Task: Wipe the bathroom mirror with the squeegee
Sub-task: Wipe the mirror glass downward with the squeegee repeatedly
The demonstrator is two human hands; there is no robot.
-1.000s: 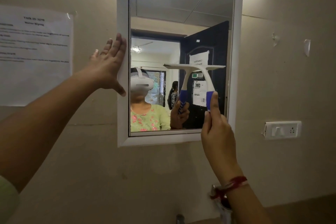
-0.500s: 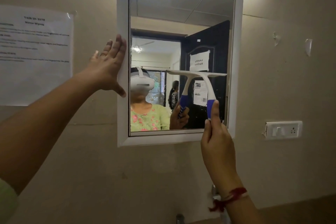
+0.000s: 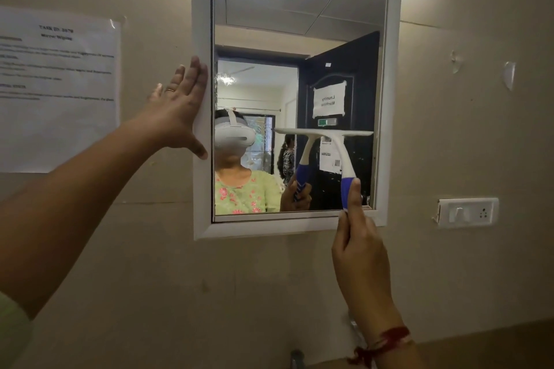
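Head view faces a beige wall with the white-framed mirror (image 3: 299,18) at centre. The left hand (image 3: 180,117) lies flat with straight fingers on the wall and on the frame's 9 o'clock rail, thumb spread down across that rail. The right hand (image 3: 359,249) grips the blue handle of the squeegee (image 3: 344,159), thumb laid up along it, and overlaps the bottom rail at about 5 o'clock.

The squeegee's white blade lies level against the glass, around 4 o'clock from the glass centre, with its right tip close to the frame's inner right edge. Open glass runs above the blade to the top rail and leftward to the left rail. A narrower band lies below it.

At 9 o'clock of the mirror a printed sheet (image 3: 57,90) is taped to the wall, and the left forearm crosses its lower right corner. At 4 o'clock a white switch plate (image 3: 467,213) sits apart from the frame, with clear stick-on scraps (image 3: 509,75) above it. A tap top (image 3: 296,358) shows at 6 o'clock, at the lower edge.
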